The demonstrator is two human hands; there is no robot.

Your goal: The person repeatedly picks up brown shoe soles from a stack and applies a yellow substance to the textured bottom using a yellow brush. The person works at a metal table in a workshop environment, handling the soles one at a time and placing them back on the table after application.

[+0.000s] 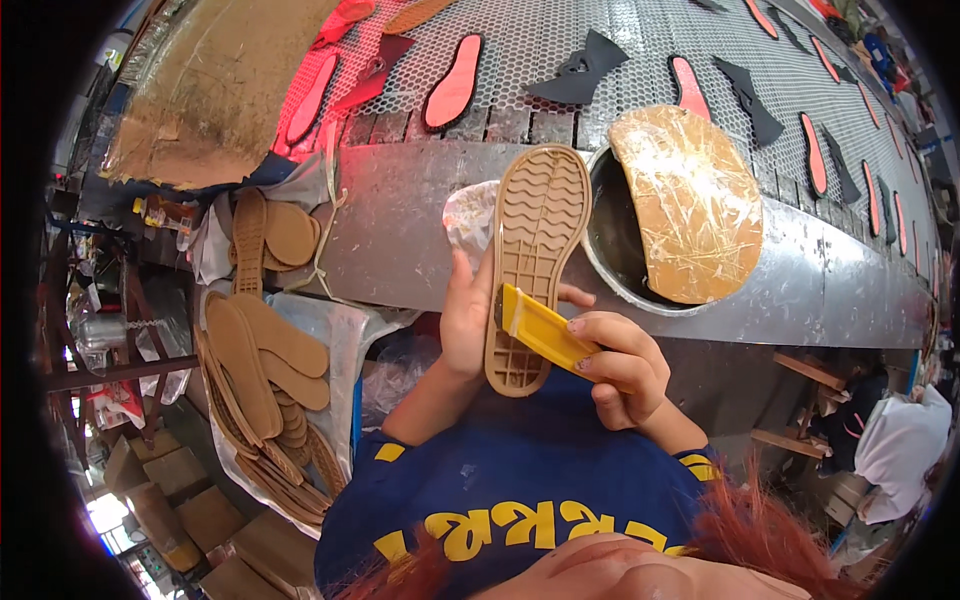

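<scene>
Holding is observed at both hands. A tan rubber shoe sole (532,262) is gripped by the left hand (466,318), fingers closed around its left edge near the heel, tread side turned up toward the camera. The sole's long axis runs nearly upright in the head view, heel low and close to the chest, toe high and leaning slightly right, over the edge of the metal bench (400,215). The right hand (625,368) is closed on a yellow flat tool (545,330), pinched between thumb and curled fingers; a pale patch is noted at the tool's tip, its nature not determinable. The tool lies slantwise across the heel section, its tip touching the tread at the sole's left side, its handle running down and right into the fist. The two hands are thus near each other on opposite sides of the heel, the left nearer the sole's body, the right reaching in from below right with the wrist bent.

Surroundings recorded: a round black pot (620,245) sunk in the bench just right of the toe, half covered by a glue-streaked brown board (690,205); a mesh conveyor (560,45) beyond, carrying red insoles (455,82) and black cut pieces (580,70); a stack of tan soles (265,375) at lower left.
</scene>
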